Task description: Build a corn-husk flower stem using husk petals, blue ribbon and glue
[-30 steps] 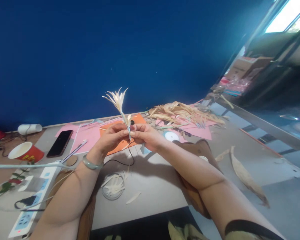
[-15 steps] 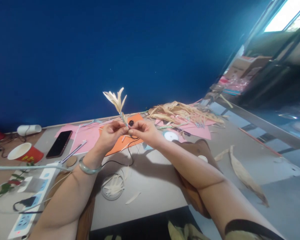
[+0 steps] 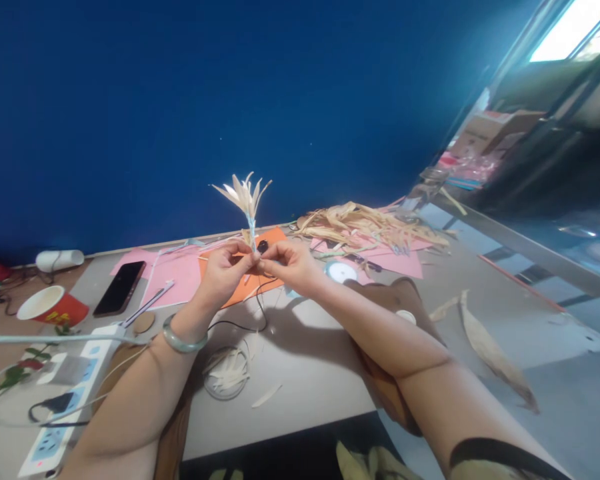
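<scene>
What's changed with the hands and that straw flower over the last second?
The pale dried-husk flower on its thin stem has turned between the fingers and now stands more upright, its tips fanned wider. The left hand and right hand rose slightly, still pinching the stem. The black phone and red paper cup have not moved.

head-worn view, facing forward-down, close over table [image 3: 310, 360]
</scene>
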`<state>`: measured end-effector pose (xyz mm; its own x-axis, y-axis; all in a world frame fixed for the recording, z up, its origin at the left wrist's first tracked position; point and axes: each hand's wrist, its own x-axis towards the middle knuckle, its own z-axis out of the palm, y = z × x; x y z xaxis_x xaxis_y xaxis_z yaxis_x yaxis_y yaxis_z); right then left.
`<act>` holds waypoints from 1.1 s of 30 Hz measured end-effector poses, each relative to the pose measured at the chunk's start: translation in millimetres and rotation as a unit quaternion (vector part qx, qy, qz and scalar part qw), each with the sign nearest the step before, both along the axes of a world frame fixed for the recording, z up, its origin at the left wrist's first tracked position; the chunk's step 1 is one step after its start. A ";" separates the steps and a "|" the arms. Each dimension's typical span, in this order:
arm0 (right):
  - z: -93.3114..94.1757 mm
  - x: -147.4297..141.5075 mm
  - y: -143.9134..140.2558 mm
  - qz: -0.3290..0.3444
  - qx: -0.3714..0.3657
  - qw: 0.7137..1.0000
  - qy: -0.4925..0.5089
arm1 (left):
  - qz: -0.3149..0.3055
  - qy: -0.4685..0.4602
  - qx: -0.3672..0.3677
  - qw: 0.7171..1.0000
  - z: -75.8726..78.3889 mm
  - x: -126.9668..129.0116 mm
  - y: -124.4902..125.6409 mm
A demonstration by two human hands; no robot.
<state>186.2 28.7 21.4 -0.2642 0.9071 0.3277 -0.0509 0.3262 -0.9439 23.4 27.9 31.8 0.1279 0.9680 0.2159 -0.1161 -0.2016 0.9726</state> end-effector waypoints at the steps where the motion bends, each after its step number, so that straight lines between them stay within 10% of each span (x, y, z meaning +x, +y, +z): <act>1: -0.3 -0.1 -0.1 -0.001 0.002 1.000 -0.002 | 0.004 0.002 0.000 1.000 -0.9 0.2 -0.1; 14: 5.2 -1.4 -9.3 -0.024 0.038 0.996 -0.074 | 0.040 0.011 0.045 0.998 -6.1 2.8 -5.9; 24: 7.7 7.1 3.3 0.033 -0.018 0.999 0.029 | -0.133 -0.071 -0.173 0.973 8.1 -4.2 -5.4; 33: 10.8 11.0 5.5 0.078 -0.043 0.993 0.083 | -0.180 -0.084 -0.185 0.962 3.7 -2.0 -8.6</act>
<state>197.2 34.3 32.2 -0.3525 0.8859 0.3016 -0.2511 0.2210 -0.9424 21.4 19.3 35.5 0.4627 0.8821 -0.0885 -0.2753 0.2379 0.9315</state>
